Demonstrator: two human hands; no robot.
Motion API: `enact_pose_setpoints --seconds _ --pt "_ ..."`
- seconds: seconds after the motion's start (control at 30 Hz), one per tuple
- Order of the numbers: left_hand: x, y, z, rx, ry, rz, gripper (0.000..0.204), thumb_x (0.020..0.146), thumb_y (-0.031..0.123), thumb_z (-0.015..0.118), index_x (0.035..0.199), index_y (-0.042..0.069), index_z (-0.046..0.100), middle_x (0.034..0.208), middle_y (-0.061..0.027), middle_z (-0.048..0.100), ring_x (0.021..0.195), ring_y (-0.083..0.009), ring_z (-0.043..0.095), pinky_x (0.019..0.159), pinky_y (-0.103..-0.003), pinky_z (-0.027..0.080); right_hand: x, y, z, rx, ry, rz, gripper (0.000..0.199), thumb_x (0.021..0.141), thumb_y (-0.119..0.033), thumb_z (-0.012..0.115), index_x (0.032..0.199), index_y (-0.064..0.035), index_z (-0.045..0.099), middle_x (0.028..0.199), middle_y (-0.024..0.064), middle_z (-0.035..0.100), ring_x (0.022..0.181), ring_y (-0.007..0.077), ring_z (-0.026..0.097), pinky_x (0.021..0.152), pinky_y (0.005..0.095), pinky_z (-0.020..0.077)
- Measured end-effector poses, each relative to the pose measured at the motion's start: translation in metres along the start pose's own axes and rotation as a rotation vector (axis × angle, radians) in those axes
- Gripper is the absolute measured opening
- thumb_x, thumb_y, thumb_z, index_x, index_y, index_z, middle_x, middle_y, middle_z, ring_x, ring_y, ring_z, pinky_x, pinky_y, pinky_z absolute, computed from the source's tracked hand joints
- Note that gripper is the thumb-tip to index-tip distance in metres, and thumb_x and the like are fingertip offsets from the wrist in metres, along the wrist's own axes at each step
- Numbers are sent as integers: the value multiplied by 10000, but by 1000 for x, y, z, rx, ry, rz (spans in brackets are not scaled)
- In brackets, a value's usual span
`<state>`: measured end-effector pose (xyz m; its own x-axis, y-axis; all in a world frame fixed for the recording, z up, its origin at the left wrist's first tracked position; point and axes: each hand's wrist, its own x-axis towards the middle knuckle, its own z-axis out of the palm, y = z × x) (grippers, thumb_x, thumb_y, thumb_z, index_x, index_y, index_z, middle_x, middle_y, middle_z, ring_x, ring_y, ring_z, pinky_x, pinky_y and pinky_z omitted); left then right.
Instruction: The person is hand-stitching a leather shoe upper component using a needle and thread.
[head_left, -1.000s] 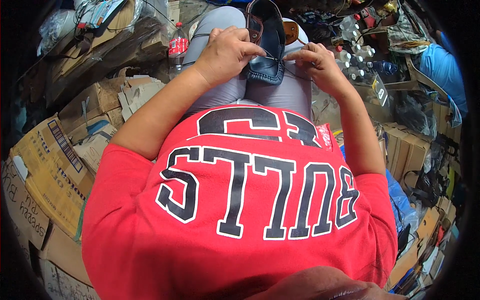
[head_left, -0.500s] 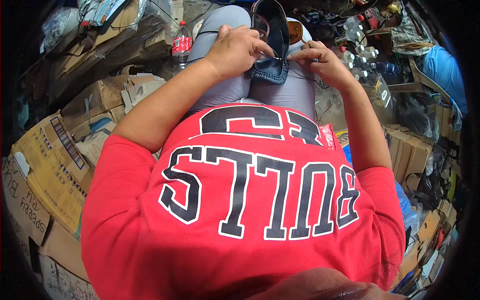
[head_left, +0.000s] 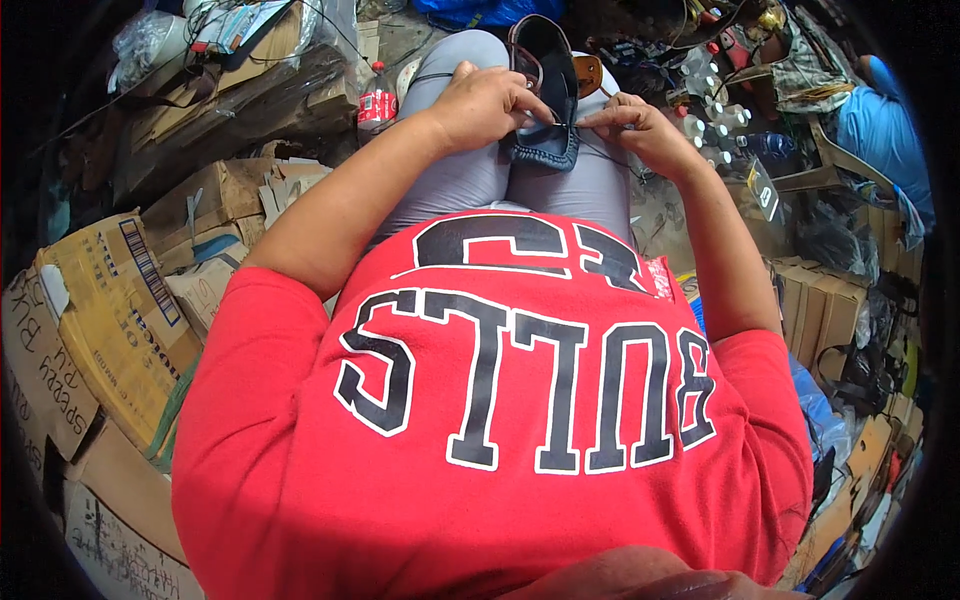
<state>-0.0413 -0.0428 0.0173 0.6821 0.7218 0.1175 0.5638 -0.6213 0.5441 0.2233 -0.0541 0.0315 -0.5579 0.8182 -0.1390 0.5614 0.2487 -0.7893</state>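
Note:
A dark blue moccasin-style shoe point(head_left: 545, 150) with a stitched, puckered toe rests across my thighs, its toe towards me and its opening facing up. My left hand point(head_left: 485, 108) is closed in a pinch, fingertips over the shoe's opening near the toe. Dark thread point(head_left: 432, 76) runs over my left knee to this hand. On the other side, my right hand point(head_left: 640, 128) pinches close against the shoe's right edge, with a thin dark strand trailing below its fingers. The fingertips of both hands are only a little apart. Whether a needle is between them is too small to tell.
A brown leather piece point(head_left: 588, 74) lies by my right knee. Left of my legs stands a red-capped bottle point(head_left: 378, 104). Several small bottles point(head_left: 715, 130) stand to the right. Cardboard boxes point(head_left: 110, 320) crowd the left side; a blue cloth bundle point(head_left: 885, 150) is at the far right.
The view has shifted slightly. Both hands stay at the shoe's toe end, and the left fingertips have moved a little. A thin bright piece between the hands no longer shows clearly.

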Motion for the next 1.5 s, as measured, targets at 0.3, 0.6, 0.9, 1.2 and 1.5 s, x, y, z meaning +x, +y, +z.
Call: enact_pose_setpoints --seconds 0.3,0.6,0.9,1.2,1.5 --pt "12 6 -3 -19 -66 -50 218 753 134 655 907 275 715 811 36 573 880 -161 547 822 -378 284 6 -1 1 101 -12 33 400 704 87 537 986 -129 720 765 7 483 785 132 478 715 236 395" --pt "1 18 -2 128 88 67 197 747 146 670 914 243 709 802 14 581 894 -192 551 809 -373 316 -10 -17 13 22 104 97 324 741 37 609 986 -145 717 744 25 542 749 118 541 700 251 445" --pt "-6 12 2 -82 131 -175 172 742 211 684 909 228 719 791 19 634 901 -175 573 809 -381 312 -13 -14 23 189 212 83 342 795 5 630 1109 -127 660 778 -41 497 724 53 478 684 209 435" --pt "0 23 10 -124 151 -261 156 733 205 698 887 194 719 751 15 657 791 -150 598 838 -337 293 -6 -7 30 420 200 167 274 809 -18 646 1072 -93 671 794 -62 514 714 26 447 651 172 410" --pt "-18 22 8 30 241 -118 159 714 190 703 871 179 720 726 -3 642 782 -175 585 802 -345 333 -17 -16 28 95 242 62 245 808 -31 649 1043 -94 678 820 -28 531 757 56 481 699 195 417"
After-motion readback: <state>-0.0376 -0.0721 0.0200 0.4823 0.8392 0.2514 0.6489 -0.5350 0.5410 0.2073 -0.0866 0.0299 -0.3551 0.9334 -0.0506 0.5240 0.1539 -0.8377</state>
